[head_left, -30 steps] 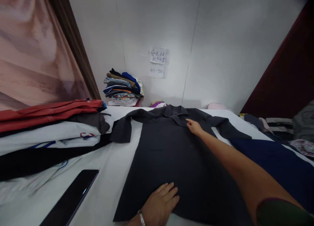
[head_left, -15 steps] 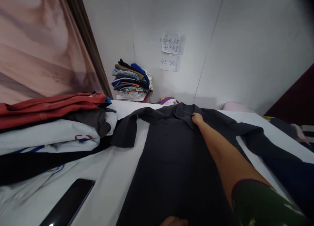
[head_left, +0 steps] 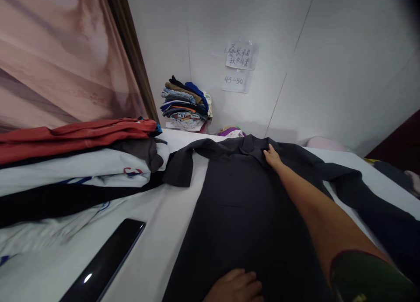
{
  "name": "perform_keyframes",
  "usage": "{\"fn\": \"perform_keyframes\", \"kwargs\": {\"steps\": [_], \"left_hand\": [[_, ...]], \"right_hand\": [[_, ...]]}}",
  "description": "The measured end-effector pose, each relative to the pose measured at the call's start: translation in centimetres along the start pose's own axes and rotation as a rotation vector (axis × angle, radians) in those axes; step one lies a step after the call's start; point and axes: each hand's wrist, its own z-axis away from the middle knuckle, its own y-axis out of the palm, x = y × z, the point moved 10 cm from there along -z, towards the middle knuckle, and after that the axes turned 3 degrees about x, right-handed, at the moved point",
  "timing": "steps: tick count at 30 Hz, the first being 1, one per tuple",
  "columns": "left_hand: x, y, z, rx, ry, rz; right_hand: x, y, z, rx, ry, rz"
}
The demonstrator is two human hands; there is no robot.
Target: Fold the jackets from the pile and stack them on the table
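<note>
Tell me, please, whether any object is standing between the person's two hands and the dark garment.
Nothing visible does. The right hand is at the collar of the dark garment, and the left hand lies over its lower part. The phone is off to the left side.

Left of the plain charcoal-grey, collared, long-sleeved cloth garment [head_left: 246, 214] are a glossy black rectangular phone [head_left: 105, 259], folded red cloth [head_left: 82, 134] and blue-striped white cloth [head_left: 95, 164], and to its right is navy cloth [head_left: 390, 230].
</note>
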Motion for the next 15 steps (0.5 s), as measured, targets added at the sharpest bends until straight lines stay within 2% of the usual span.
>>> {"fn": "perform_keyframes", "kwargs": {"steps": [2,5,6,8,10,13,15], "left_hand": [[-0.8,-1.7,0.0,-0.011,0.027,-0.015],[-1.3,-3.4,-0.1,-0.004,-0.001,-0.006],[-1.4,-3.8,0.0,-0.002,-0.014,0.009],[-1.8,-4.6,0.1,0.004,-0.02,0.048],[-2.2,-5.2,0.2,0.014,-0.023,0.076],[-2.4,-5.7,0.2,0.05,-0.031,0.08],[-2.3,-5.8,0.2,0.063,-0.036,0.08]], "right_hand": [[1.4,0.0,2.8,0.038,-0.118,0.082],[3.1,2.4,8.1,0.262,-0.301,0.294],[3.1,3.0,9.9,0.316,-0.308,0.36],[3.3,2.9,12.9,0.294,-0.296,0.452],[4.2,2.4,16.1,0.239,-0.328,0.456],[5.6,3.3,21.7,0.348,-0.438,0.345],[5.9,3.5,25.2,0.404,-0.461,0.283]]}}
